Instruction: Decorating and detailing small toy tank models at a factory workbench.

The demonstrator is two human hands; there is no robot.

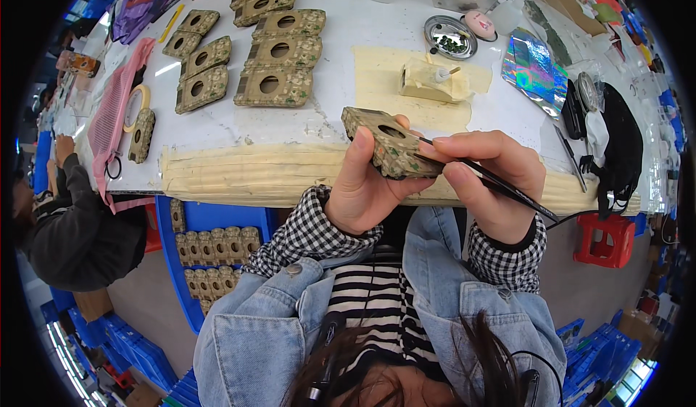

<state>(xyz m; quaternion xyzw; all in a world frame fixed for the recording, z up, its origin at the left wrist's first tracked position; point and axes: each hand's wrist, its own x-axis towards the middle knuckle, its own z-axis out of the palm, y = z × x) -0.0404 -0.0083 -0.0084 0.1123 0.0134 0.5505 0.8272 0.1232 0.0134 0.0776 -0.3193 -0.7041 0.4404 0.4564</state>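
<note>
My left hand (357,182) grips a camouflage-patterned plastic housing (384,136) by its edges above the table's front edge. The housing is tilted and has a round dark hole in its upper face. My right hand (496,178) pinches a pair of slim black tweezers (500,183) between thumb and fingers. Their tips reach the right side of the housing; whether they hold a small part is too small to tell. Beyond my hands, a cream taped block (417,82) with a small nozzle and a thin stick stands on yellowish tape.
Several like housings (281,50) lie in rows at the back left. A round metal dish (451,37) holds small dark green pieces. Holographic sheet (535,73) lies at right, a tape roll (136,108) at left. A blue tray (190,262) of housings sits below, near a co-worker's dark sleeve (90,225).
</note>
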